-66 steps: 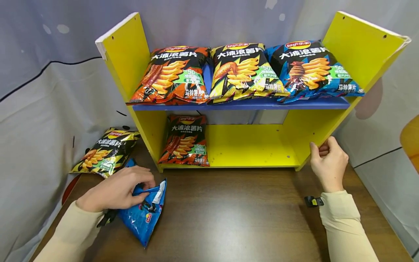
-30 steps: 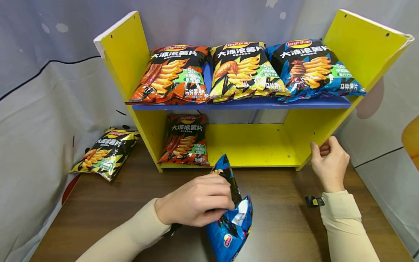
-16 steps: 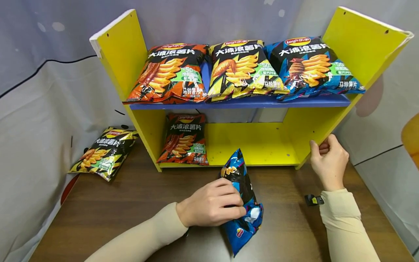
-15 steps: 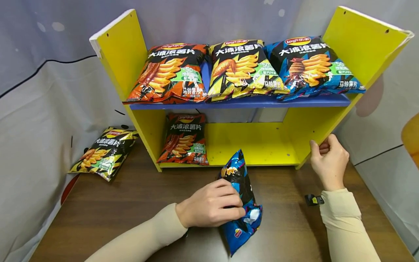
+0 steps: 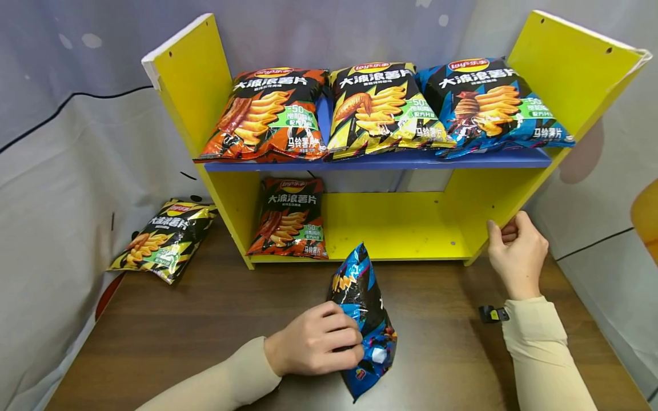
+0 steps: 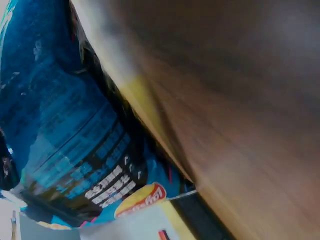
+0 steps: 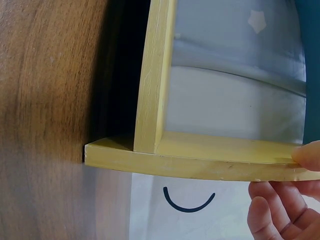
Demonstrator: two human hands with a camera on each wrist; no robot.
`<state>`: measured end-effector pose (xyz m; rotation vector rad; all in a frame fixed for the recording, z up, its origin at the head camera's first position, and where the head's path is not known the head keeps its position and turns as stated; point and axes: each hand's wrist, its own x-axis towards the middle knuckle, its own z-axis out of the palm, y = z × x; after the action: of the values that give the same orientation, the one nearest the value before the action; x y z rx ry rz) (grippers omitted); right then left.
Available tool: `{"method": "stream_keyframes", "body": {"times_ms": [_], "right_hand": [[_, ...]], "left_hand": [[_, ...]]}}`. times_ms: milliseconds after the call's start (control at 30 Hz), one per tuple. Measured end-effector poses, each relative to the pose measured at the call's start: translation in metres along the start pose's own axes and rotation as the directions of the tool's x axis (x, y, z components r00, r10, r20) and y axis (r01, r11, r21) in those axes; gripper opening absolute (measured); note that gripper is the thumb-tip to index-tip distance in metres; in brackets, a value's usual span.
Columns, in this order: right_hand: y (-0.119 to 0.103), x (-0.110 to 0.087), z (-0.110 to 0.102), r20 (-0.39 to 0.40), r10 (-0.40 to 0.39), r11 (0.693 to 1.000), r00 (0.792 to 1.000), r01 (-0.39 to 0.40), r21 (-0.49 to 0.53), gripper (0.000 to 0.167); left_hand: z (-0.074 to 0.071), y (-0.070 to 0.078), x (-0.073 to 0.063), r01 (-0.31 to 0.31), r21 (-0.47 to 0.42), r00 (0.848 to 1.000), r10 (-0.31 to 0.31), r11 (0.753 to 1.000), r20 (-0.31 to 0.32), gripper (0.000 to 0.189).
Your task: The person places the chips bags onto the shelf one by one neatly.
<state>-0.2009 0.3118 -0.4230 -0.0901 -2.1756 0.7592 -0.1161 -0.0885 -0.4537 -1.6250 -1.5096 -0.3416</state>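
Note:
My left hand [image 5: 319, 339] grips a blue and black bag of potato chips [image 5: 362, 302] over the table, in front of the shelf. The bag is held by its side, tilted, with one corner pointing toward the shelf. In the left wrist view the blue chip bag [image 6: 75, 125] fills the left side, and the fingers are out of sight. My right hand [image 5: 516, 254] pinches the front edge of the right side panel of the yellow shelf [image 5: 478, 217]. The right wrist view shows thumb and fingers [image 7: 280, 205] on either side of that panel [image 7: 210, 165].
On the blue upper board [image 5: 380, 164] sit a red [image 5: 267, 117], a yellow [image 5: 385, 111] and a blue chip bag [image 5: 493, 108]. Another red chip bag [image 5: 290, 220] leans in the lower left compartment. A yellow chip bag [image 5: 167, 240] lies on the table [image 5: 195, 325] left of the shelf.
My left hand has carried the blue chip bag from the table's left side to the middle, then drawn it slightly back and left. The right hand stays on the panel.

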Motion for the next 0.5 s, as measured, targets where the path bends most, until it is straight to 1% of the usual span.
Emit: {"method": "stream_keyframes", "body": {"times_ms": [100,233,367,433,500], "right_hand": [[-0.001,0.0,0.001,-0.004,-0.004,1.0,1.0,0.004,0.005,0.024],[-0.002,0.001,0.001,-0.004,-0.003,1.0,1.0,0.003,0.007,0.024],[-0.002,0.0,0.0,-0.002,0.007,1.0,1.0,-0.007,0.008,0.024],[-0.002,-0.001,0.0,0.001,0.01,1.0,1.0,-0.01,0.006,0.024],[-0.001,-0.001,0.0,0.004,0.013,1.0,1.0,-0.013,0.003,0.024]], "left_hand": [[-0.011,0.005,-0.006,0.024,-0.005,1.0,-0.024,1.0,0.016,0.013],[-0.028,0.011,-0.012,0.092,-0.032,0.996,-0.091,0.995,0.025,0.015],[-0.042,0.014,-0.019,0.145,-0.064,0.989,-0.143,0.987,0.038,0.016],[-0.047,0.015,-0.025,0.17,-0.096,0.985,-0.164,0.981,0.06,0.016],[-0.051,0.017,-0.032,0.208,-0.146,0.976,-0.195,0.967,0.096,0.011]]}}
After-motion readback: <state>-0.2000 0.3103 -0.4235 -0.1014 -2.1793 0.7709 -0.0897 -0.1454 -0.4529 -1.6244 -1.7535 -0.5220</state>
